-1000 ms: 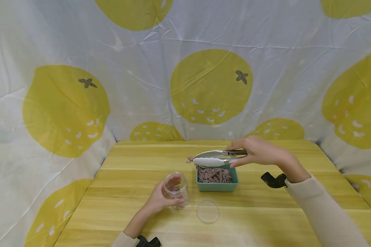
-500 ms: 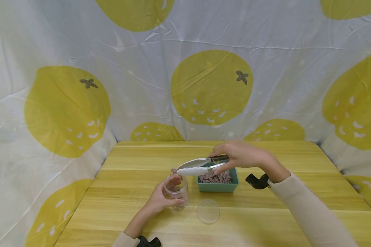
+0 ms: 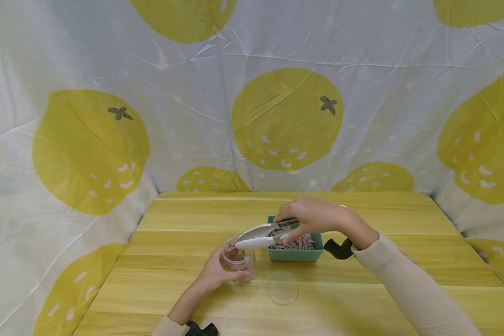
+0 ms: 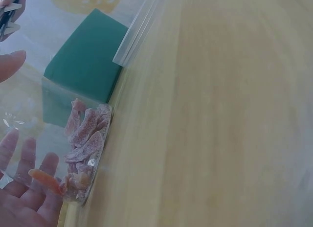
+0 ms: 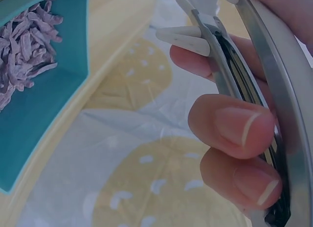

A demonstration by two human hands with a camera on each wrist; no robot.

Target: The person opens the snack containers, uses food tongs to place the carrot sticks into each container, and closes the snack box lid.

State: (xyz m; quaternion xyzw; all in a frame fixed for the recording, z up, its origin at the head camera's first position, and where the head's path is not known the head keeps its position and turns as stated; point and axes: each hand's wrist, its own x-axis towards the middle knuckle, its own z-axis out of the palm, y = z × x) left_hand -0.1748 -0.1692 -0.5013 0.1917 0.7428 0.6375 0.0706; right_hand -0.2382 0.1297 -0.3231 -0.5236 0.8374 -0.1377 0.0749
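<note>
My left hand (image 3: 214,272) grips a clear jar (image 3: 246,265) that stands on the table, thumb in front and fingers behind. Powdery pinkish strips (image 4: 85,136) lie inside it, one more orange than the others. The right hand (image 3: 312,215) holds tongs (image 3: 254,242) with white scalloped tips and metal arms. Their tips point down-left into the mouth of the jar, and a reddish strip (image 3: 233,250) shows near them. Under the right hand sits a teal box (image 3: 295,255) filled with purplish-brown strips (image 5: 30,46).
A clear round lid (image 3: 283,288) lies flat on the wooden table (image 3: 361,298), right of the jar and in front of the box. A lemon-print cloth (image 3: 193,112) hangs behind and at both sides. Each wrist carries a black mount (image 3: 338,249).
The right hand has brought the tongs left and down, from above the teal box to the jar's mouth, with a strip at their tips. The left hand and jar have stayed put.
</note>
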